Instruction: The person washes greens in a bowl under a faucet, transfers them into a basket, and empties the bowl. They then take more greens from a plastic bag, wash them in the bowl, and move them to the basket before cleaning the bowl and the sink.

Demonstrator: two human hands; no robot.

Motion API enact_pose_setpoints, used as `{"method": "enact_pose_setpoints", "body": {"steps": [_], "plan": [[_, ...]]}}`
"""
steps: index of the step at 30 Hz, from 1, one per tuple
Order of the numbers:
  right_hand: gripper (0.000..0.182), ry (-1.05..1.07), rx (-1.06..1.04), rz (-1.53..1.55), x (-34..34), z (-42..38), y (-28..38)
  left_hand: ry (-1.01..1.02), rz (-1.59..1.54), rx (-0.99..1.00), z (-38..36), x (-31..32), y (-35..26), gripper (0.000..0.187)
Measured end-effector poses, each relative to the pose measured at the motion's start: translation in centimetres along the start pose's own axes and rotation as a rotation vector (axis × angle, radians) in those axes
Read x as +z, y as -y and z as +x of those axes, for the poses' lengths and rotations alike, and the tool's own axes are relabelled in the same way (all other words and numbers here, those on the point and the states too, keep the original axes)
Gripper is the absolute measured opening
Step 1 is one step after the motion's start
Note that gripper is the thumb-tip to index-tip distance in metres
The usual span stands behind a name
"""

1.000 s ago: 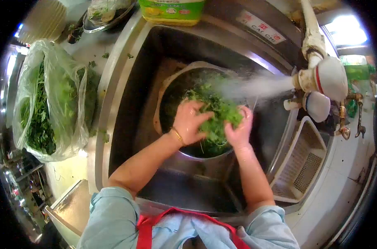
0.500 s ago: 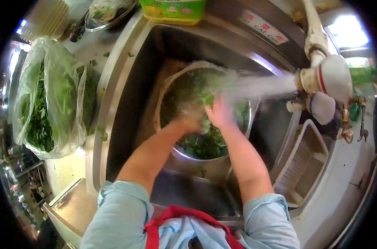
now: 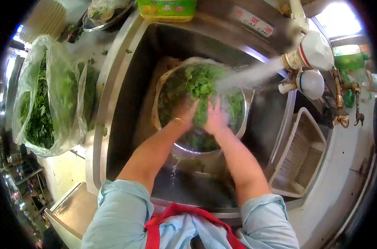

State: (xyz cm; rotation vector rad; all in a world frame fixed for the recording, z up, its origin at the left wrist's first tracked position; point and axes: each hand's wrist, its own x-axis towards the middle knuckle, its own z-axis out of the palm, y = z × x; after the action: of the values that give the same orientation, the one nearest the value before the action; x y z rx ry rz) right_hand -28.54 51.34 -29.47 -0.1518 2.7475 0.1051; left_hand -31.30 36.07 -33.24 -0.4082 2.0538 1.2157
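A round metal basin (image 3: pixel 192 153) stands in the sink, full of water and leafy green herbs (image 3: pixel 203 81). My left hand (image 3: pixel 186 111) is over the basin, blurred, its fingers stretched forward against the left side of the greens. Beside it my right hand (image 3: pixel 215 117) touches the same greens from the right, fingers spread. Both palms and part of the fingertips are hidden. A bunch of leaves rises just beyond my fingers. From the tap (image 3: pixel 294 60) a strong water stream (image 3: pixel 254 75) pours into the basin's right side.
A plastic bag of greens (image 3: pixel 51 103) lies on the left counter. A white plastic basket (image 3: pixel 300 159) stands to the right of the sink. Behind the sink sits a green and yellow container (image 3: pixel 167 10). The metal sink edge (image 3: pixel 100 137) surrounds the basin.
My hands have drawn slightly closer together. The leaf bunch now shows more clearly beyond my fingers. The view has shifted a little, and water runs below the basin's near rim.
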Motion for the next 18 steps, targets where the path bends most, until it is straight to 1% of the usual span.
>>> {"method": "enact_pose_setpoints", "body": {"steps": [1, 2, 3, 4, 5, 6, 7, 8, 9, 10, 11, 12, 13, 14, 16, 17, 18], "plan": [[0.091, 0.084, -0.010, 0.095, -2.8, -0.2, 0.1, -0.009, 0.058, 0.081, -1.3, -0.8, -0.8, 0.074], [0.087, 0.111, -0.063, 0.126, -4.9, -0.5, -0.4, -0.022, 0.116, 0.161, -2.5, -1.7, -1.7, 0.067], [0.083, 0.144, -0.120, 0.155, -6.8, -1.2, -1.7, -0.055, 0.337, 0.404, -4.0, -2.2, 0.0, 0.060], [0.079, 0.182, -0.178, 0.185, -8.8, -2.0, -3.0, -0.061, 0.465, 0.517, -4.9, -2.9, 0.9, 0.054], [0.066, 0.203, -0.210, 0.148, -11.5, -2.7, -4.4, -0.081, 0.591, 0.633, -5.8, -3.7, 1.8, 0.050], [0.042, 0.136, -0.143, 0.034, -15.2, -4.5, -4.5, -0.069, 0.627, 0.623, -6.5, -4.7, 1.6, 0.048], [0.025, -0.045, -0.160, 0.033, -16.9, -5.6, -5.5, -0.056, 0.664, 0.613, -7.5, -5.6, 1.6, 0.048], [0.018, -0.339, -0.237, 0.079, -19.2, -7.0, -6.1, -0.100, 0.570, 0.595, -8.6, -6.3, 1.8, 0.045], [0.006, -0.597, -0.378, 0.118, -22.6, -8.5, -6.2, -0.145, 0.476, 0.580, -9.5, -6.9, 1.7, 0.042], [0.010, -0.825, -0.383, 0.050, -25.4, -9.9, -6.0, -0.187, 0.380, 0.566, -10.0, -7.1, 1.7, 0.039], [0.004, -1.107, -0.663, 0.078, -28.3, -9.8, -6.8, -0.225, 0.098, 0.563, -9.5, -6.4, 2.5, 0.039], [0.004, -1.229, -0.650, -0.137, -31.3, -10.6, -6.6, -0.260, -0.185, 0.549, -8.0, -5.4, 3.9, 0.039], [0.008, -1.263, -0.648, -0.297, -33.7, -10.9, -6.2, -0.296, -0.469, 0.528, -7.1, -4.8, 4.5, 0.039], [0.013, -1.303, -0.644, -0.455, -36.1, -11.1, -5.8, -0.289, -0.508, 0.384, -7.1, -4.8, 4.1, 0.048], [0.022, -1.100, -0.632, -0.529, -37.8, -11.5, -4.0, -0.297, -0.678, 0.217, -8.1, -4.6, 2.4, 0.058], [0.021, -0.937, -0.604, -0.503, -37.9, -12.0, -3.0, -0.294, -0.758, 0.126, -8.2, -4.3, 2.0, 0.063], [0.021, -0.807, -0.543, -0.488, -38.4, -12.4, -2.4, -0.245, -0.739, 0.170, -7.0, -4.2, 2.8, 0.071]]}}
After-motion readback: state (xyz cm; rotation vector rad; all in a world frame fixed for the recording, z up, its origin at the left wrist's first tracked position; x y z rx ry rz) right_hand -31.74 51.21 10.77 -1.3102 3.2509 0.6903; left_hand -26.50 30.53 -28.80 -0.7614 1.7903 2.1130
